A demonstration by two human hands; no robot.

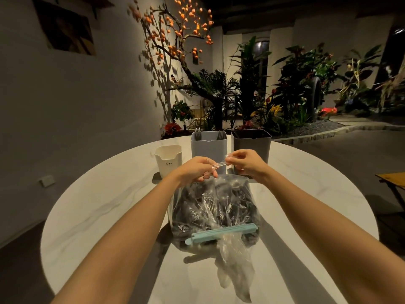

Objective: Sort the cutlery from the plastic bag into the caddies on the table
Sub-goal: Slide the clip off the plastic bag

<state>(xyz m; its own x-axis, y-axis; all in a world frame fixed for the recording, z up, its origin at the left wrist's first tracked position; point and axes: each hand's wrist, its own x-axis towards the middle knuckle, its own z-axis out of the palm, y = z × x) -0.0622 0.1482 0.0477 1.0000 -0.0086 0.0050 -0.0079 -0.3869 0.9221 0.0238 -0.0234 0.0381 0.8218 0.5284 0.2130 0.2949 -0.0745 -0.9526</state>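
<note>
Behind clipped plastic bag (215,207): cream caddy (168,160), grey caddy (209,150) holding forks (198,133), dark caddy (251,148).

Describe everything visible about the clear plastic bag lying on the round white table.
The clear plastic bag is thin, crinkled and glossy, bulging with dark cutlery too jumbled to tell apart. It lies on the round white table, in front of the caddies. A pale blue plastic clip clamps across its near end, and the loose neck beyond it trails toward the camera. The far end sits just under the left hand; contact there is unclear.
</note>
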